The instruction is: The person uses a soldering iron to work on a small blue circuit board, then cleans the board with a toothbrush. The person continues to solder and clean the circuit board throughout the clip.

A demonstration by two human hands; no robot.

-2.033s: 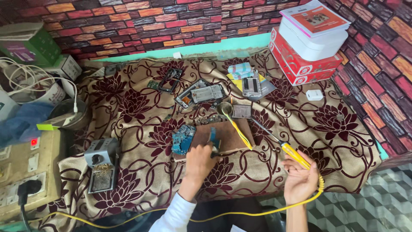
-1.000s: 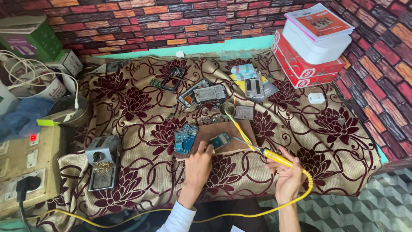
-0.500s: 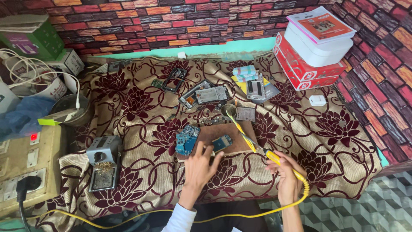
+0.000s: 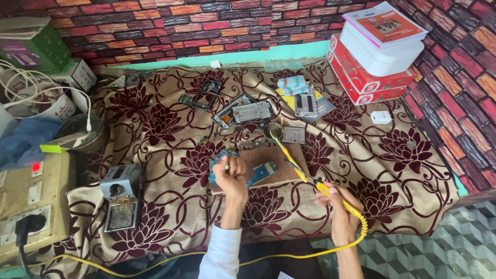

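head view: right hand point(image 4: 342, 207) fingers grip the yellow soldering iron point(image 4: 310, 178), its long axis running to eleven o'clock, tip beyond the small blue circuit board point(image 4: 264, 172), which lies at three o'clock just beside the left hand point(image 4: 231, 175), closed on a thin tool.

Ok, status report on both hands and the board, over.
Left hand pinching a small tool on the blue circuit board. Right hand holding yellow soldering iron, tip away from board. Nothing in the way.

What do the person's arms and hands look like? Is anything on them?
The left hand is bare, with a white long sleeve reaching the wrist. The right hand and forearm are bare, no sleeve showing. No gloves, watch or rings are visible on either.
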